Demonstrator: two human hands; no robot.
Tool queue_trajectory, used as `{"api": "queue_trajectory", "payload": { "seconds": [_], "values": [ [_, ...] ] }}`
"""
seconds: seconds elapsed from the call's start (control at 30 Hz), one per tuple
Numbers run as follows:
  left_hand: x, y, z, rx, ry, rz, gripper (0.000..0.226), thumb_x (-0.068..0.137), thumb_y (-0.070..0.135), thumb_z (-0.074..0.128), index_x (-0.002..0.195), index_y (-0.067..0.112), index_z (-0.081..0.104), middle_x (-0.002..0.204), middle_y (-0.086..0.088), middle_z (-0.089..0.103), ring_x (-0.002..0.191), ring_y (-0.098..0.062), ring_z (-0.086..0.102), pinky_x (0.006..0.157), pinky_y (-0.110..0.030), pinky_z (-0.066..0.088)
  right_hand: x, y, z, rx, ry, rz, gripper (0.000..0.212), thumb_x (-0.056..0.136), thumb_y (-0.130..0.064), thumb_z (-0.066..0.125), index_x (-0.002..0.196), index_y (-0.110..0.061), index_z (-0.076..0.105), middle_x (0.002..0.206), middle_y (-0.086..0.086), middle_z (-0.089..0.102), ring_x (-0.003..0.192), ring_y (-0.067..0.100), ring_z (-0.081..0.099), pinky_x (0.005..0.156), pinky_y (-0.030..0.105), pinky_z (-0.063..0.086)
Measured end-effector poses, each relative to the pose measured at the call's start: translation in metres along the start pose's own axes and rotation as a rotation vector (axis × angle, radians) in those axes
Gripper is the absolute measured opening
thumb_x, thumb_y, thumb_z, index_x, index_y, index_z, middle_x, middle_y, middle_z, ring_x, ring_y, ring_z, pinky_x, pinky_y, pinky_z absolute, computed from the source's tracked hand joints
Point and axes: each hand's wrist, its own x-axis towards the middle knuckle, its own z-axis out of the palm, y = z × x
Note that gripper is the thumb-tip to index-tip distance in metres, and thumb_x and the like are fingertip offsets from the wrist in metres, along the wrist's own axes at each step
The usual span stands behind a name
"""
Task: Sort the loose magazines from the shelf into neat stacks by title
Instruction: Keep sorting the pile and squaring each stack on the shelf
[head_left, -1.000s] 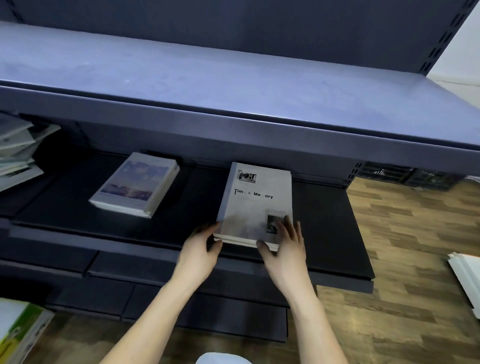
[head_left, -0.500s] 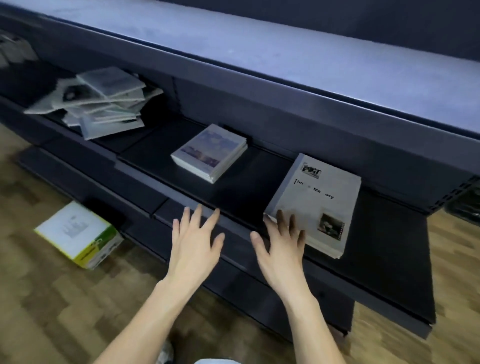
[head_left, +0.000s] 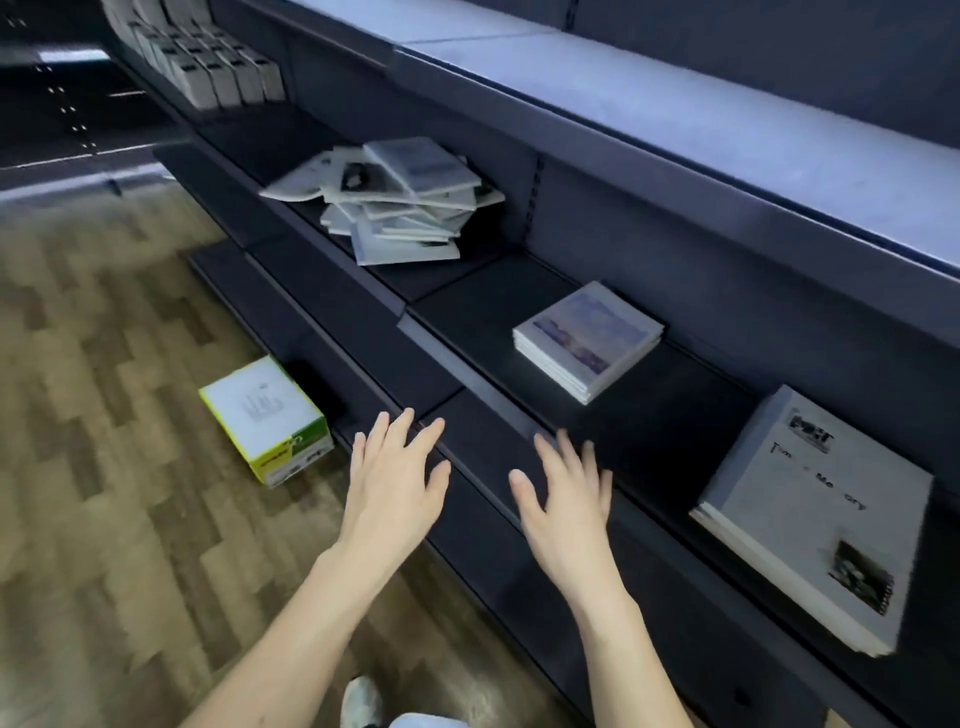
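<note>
Head view: grey magazine stack (head_left: 810, 519) lengthwise, seemingly shelf-back-pointing.

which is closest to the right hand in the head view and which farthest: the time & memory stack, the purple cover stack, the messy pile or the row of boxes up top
From the right hand:
1. Purple cover stack, on the shelf just above and beyond the hand.
2. Time & Memory stack, to its right at the shelf's front edge; close to number 1, hard to separate.
3. Messy pile, farther along the shelf to the left.
4. Row of boxes, far end, top left.
</note>
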Motion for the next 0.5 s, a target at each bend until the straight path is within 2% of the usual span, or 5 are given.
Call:
{"api": "queue_trajectory", "payload": {
  "seconds": [0.33,0.5],
  "values": [
    [0.056,-0.1,-0.044,-0.072,-0.003,-0.037,0.051,0.101,0.039,0.044,0.15,0.032,0.034,0.16,-0.001,0.024,0.15,-0.021,0.008,0.122,-0.042,0.009,0.049,-0.095,0.062,0.1,-0.028,0.02,0.055,0.102,-0.051,0.033,0.152,-0.029,0.032,0.164,-0.009,0.018,0.152,0.013,-0.003,0.123,0.043,-0.004],
    [0.069,-0.139,-0.066,-0.102,-0.012,-0.054,0.05,0.101,0.039,0.044,0.149,0.03,0.035,0.159,-0.001,0.027,0.15,-0.021,0.01,0.121,-0.041,0.013,0.062,-0.131,0.081,0.114,-0.041,-0.003,0.053,0.103,-0.049,0.031,0.152,-0.028,0.034,0.163,-0.008,0.021,0.152,0.011,-0.002,0.122,0.04,-0.004]
  ]
}}
